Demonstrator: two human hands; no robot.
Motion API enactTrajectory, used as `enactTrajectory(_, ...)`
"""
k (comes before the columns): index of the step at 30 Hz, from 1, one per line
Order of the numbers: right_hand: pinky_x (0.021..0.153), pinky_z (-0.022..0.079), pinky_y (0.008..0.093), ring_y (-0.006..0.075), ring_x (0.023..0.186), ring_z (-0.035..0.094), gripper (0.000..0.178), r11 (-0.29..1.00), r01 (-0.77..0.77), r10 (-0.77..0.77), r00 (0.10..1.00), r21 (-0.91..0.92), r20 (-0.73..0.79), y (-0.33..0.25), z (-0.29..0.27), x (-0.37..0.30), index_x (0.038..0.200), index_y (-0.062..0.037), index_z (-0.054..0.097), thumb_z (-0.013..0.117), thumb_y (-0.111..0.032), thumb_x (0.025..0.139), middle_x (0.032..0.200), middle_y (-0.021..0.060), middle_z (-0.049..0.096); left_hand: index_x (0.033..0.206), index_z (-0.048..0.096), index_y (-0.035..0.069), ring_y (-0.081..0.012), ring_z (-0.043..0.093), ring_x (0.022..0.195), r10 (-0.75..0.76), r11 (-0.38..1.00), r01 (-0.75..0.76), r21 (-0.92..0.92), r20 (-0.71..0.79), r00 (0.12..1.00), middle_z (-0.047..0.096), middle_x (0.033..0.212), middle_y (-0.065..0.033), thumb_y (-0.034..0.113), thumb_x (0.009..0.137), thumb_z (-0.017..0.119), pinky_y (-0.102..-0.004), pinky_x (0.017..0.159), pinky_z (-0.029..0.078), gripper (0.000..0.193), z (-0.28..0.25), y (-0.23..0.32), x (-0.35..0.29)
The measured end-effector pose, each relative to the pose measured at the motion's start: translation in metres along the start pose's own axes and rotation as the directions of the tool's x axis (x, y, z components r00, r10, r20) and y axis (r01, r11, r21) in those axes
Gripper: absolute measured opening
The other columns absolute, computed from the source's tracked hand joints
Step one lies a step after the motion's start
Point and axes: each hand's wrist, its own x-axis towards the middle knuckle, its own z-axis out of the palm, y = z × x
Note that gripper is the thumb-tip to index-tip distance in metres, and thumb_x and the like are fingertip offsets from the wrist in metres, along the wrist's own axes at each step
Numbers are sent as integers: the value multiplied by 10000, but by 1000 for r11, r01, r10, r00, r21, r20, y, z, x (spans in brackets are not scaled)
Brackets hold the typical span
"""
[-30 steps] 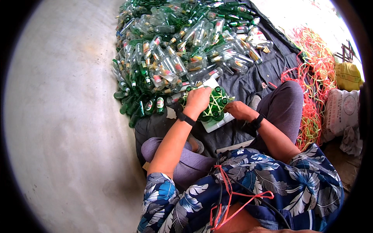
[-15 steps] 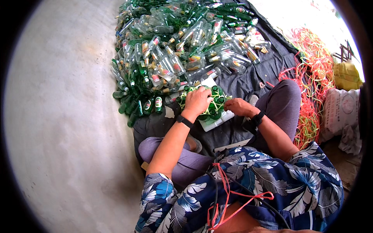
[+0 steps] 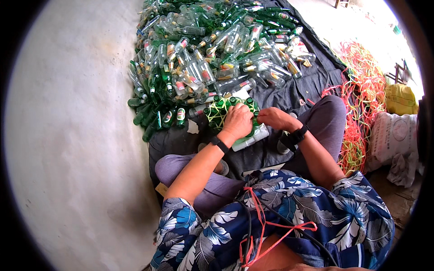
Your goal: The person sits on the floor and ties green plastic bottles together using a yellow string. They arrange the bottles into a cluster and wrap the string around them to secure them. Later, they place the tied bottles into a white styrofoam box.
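A tight cluster of green glass bottles [image 3: 220,118] stands upright in front of me, with yellow-green plastic strap [image 3: 222,109] criss-crossed around the necks. My left hand [image 3: 238,121] lies over the cluster's right part, fingers curled down among the bottle tops; what its fingertips grip is hidden. At the cluster's right edge my right hand [image 3: 276,119] is closed in a pinch, apparently on the strap, though its fingertips hide most of it. A white block-like piece [image 3: 250,139] lies under and in front of the bottles.
Beyond the cluster rises a large heap of clear and green bottles [image 3: 194,58] on a dark cloth [image 3: 312,72]. Tangled red and yellow-green straps [image 3: 361,90] lie at the right, beside a yellow sack [image 3: 401,99] and a white sack [image 3: 394,133]. My crossed legs flank the work.
My right hand has come leftward, closer to the left hand at the bottle cluster. The left hand has shifted slightly right over the bottle tops. The view has moved a little too.
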Motion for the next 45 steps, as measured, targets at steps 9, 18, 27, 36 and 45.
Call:
enactTrajectory(9,666,482,355,151,711,585,279,989,-140,135,986,45,103,-21,-20,31,949,26,672,591,-241,960,759,61,637,783,748,47,-321,639,987,-135,973,110,-203,-111,985,675,892,-115,199,781,826,-434,897,513,171,26,-11,1)
enactTrajectory(18,732,514,465,389,840,685,242,964,-15,32,998,-267,59,-26,-37,33,931,-28,703,607,-250,925,884,198,714,770,751,51,-322,641,979,-167,968,126,-217,-182,969,696,913,-98,186,799,760,-439,890,515,138,28,-11,0)
enactTrajectory(27,775,515,496,371,853,649,122,765,118,-345,905,-633,-249,5,-13,32,873,-120,715,663,-230,885,897,116,618,791,761,86,-317,615,1031,-303,949,277,-148,-199,932,695,957,-91,228,814,712,-446,921,485,152,38,-8,6)
enactTrajectory(36,782,544,486,391,878,679,131,898,27,-185,928,-439,-322,21,-2,42,864,-75,710,640,-184,877,881,170,686,849,753,95,-316,588,1070,-330,943,317,-102,-175,927,685,980,-82,240,836,702,-457,942,466,154,37,-5,11)
enactTrajectory(45,771,549,485,420,869,686,184,946,28,-101,972,-324,-211,41,-3,46,911,-46,738,617,-181,879,896,194,721,867,749,97,-322,579,1058,-312,950,303,-78,-152,938,670,962,-84,226,869,688,-466,935,454,143,34,-2,12)
